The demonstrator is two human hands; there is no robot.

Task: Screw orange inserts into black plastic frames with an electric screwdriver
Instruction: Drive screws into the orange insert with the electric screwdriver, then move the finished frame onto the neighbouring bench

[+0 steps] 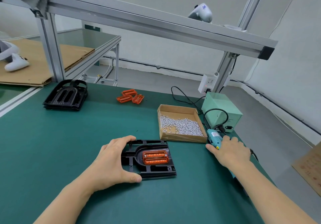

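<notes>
Black ribbed plastic frame [149,159] at lower centre – light, stiff; left hand [111,161] spans its left edge, half open. Right hand [229,150] lies over the teal electric screwdriver [214,137] – closure unclear.

The scene is evenly and brightly lit by soft, diffuse light from above. Only faint shadows are cast under the left hand [111,161] and the black frame [149,159] on the green mat [69,145]. Mild glare is seen on the orange insert [155,157]. Straight beams are bowed toward the frame's edges, and slight softness is noted in the corners.
</notes>
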